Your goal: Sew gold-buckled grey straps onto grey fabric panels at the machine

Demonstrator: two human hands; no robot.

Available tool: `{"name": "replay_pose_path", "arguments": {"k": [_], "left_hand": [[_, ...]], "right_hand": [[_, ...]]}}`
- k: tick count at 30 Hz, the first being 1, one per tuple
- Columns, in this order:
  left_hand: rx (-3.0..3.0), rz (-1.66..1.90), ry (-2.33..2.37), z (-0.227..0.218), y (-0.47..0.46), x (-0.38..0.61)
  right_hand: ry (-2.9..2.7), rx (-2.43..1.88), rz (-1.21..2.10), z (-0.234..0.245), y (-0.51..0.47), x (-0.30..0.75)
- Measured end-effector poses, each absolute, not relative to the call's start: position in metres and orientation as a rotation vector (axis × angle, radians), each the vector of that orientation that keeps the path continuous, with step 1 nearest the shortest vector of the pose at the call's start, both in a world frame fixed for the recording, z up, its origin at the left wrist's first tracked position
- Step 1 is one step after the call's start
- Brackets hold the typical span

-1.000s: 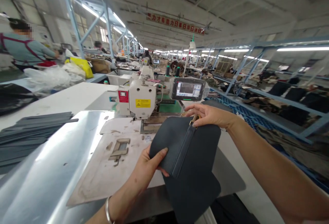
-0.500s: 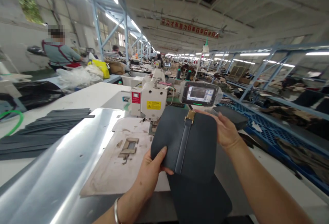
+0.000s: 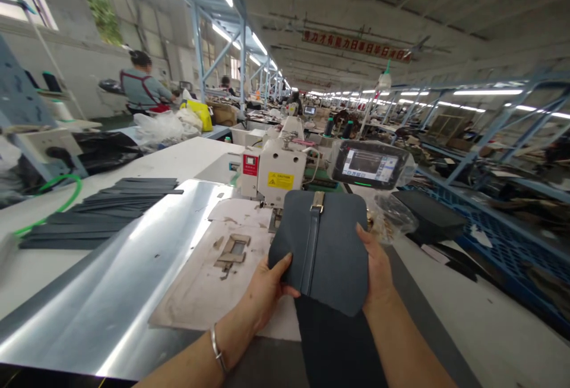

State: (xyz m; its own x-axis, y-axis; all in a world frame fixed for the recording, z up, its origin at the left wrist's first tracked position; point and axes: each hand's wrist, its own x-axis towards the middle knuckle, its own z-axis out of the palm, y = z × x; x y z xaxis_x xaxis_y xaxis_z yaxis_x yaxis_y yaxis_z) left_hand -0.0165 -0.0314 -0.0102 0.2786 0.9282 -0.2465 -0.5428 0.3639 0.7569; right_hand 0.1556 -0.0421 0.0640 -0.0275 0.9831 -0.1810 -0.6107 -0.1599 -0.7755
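Note:
I hold a dark grey leather panel (image 3: 332, 245) upright in front of me, with a strap down its middle ending in a gold buckle (image 3: 317, 200) at the top. My left hand (image 3: 267, 287) grips its lower left edge, thumb on the front. My right hand (image 3: 378, 269) clasps the right edge, fingers behind it. More dark leather (image 3: 338, 340) hangs below the panel. Behind it stand a white sewing machine (image 3: 274, 171) and its control screen (image 3: 369, 164).
A template plate with a cut-out (image 3: 234, 250) lies on the shiny metal table (image 3: 116, 281). A stack of dark leather strips (image 3: 102, 210) lies at left, a green hose (image 3: 62, 198) beyond. Blue crates (image 3: 503, 239) stand to the right. A person in an apron (image 3: 142, 85) works far left.
My right hand slid from the buckle at the top down to the panel's right edge. The panel now stands straighter and closer to me. My view swung to the left.

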Motion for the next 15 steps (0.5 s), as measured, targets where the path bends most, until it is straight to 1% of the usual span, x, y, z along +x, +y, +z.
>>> {"name": "replay_pose_path", "arguments": {"k": [5, 10, 13, 15], "left_hand": [[0.588, 1.036, 0.788, -0.010, -0.031, -0.016], [0.598, 0.995, 0.788, -0.012, -0.029, -0.016], [0.614, 0.982, 0.781, -0.016, -0.026, -0.014], [0.617, 1.027, 0.797, -0.018, -0.028, -0.011]], "right_hand": [[-0.622, -0.812, 1.588, 0.049, -0.044, 0.159], [-0.668, -0.836, 1.593, 0.048, -0.044, 0.157], [-0.698, -0.944, 1.570, 0.046, -0.043, 0.161], [-0.766, -1.107, 1.501, 0.041, -0.046, 0.168]]}}
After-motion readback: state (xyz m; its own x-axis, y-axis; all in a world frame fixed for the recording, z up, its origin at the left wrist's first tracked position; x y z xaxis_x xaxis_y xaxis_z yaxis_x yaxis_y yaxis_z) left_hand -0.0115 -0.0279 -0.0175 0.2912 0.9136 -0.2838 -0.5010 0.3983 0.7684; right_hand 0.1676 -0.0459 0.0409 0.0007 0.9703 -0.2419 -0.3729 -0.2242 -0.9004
